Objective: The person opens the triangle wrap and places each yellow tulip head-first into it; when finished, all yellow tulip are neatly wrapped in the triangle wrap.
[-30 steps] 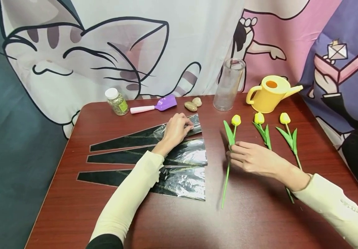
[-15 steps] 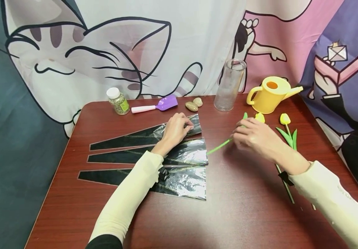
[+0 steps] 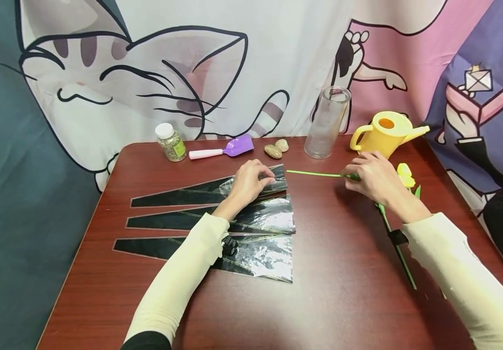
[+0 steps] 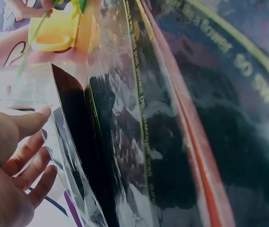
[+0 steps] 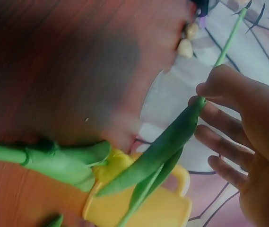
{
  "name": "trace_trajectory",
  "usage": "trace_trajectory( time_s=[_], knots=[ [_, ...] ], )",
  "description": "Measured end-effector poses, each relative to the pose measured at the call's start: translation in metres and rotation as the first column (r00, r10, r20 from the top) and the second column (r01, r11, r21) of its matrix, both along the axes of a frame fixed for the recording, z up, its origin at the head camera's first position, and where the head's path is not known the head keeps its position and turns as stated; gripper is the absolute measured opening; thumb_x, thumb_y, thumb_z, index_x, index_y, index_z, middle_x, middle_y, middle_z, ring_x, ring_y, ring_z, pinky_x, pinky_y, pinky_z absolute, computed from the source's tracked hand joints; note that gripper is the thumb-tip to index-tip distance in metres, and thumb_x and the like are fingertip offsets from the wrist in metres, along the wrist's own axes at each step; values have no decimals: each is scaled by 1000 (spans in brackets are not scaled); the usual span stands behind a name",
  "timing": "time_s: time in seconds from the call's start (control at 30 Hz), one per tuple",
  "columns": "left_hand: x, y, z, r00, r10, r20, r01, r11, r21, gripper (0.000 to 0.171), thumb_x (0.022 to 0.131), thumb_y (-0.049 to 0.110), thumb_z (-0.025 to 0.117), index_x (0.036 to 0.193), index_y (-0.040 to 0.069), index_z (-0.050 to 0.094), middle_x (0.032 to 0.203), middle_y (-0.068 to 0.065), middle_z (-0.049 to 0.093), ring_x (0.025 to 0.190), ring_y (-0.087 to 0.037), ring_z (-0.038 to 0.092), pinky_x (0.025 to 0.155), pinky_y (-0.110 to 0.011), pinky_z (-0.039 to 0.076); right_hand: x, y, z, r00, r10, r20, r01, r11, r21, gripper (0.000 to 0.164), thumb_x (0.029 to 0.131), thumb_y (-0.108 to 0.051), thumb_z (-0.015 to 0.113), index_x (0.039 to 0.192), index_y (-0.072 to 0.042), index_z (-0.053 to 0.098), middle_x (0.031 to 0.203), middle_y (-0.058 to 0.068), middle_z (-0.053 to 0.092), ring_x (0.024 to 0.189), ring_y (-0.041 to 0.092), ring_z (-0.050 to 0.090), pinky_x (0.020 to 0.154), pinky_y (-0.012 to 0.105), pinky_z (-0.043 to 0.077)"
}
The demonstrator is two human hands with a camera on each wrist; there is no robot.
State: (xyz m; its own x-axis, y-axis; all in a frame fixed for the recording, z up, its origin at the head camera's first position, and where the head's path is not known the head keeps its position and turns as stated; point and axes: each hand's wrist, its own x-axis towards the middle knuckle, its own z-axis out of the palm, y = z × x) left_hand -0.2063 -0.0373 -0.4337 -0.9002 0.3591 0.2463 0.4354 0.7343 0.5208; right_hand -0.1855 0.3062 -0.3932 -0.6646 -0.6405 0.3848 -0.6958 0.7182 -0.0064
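while green granules [image 3: 172, 148] in a jar [image 3: 171, 142], tulip [image 5: 162, 144] in right hand [image 3: 374, 180]

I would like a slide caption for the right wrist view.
Right hand pinches a green stem, its leaves in front of a yellow watering can.

A cartoon-cat cloth [image 3: 273, 63] hangs behind the red-brown table [image 3: 334, 262] — pale light glossing it.

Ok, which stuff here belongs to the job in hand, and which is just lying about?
Likely job: leafy green-stemmed flower, held; yellow tulips beside it; three tapered black-and-clear plastic sleeves.
Likely idle: clear cylindrical vase, yellow watering can, white-capped clear jar, purple scoop with pink handle, two smooth stones.
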Motion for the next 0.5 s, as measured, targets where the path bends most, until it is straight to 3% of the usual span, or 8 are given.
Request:
trace_trajectory(
  time_s=[0.2,0.5],
  knots=[
    [1,1,3,1000,-10,-10,10,999,36,10,84,28,79,90,21,78,89,7,62,83,-13,55,74,-31,43,-3,3,-7,997,-53,51,51,998,32,20,67,-12,84,85,-11,75,83,2,69,88,31,54,79,47,37],
    [3,4,5,999,-26,-20,27,999,36,10,84,28,79,90,21,77,87,9,60,81,-10,53,72,-30,43,-15,-32,-19,994,-4,106,-3,997,72,17,70,-17,83,85,-14,76,83,1,67,89,31,56,80,47,38]
  ],
)
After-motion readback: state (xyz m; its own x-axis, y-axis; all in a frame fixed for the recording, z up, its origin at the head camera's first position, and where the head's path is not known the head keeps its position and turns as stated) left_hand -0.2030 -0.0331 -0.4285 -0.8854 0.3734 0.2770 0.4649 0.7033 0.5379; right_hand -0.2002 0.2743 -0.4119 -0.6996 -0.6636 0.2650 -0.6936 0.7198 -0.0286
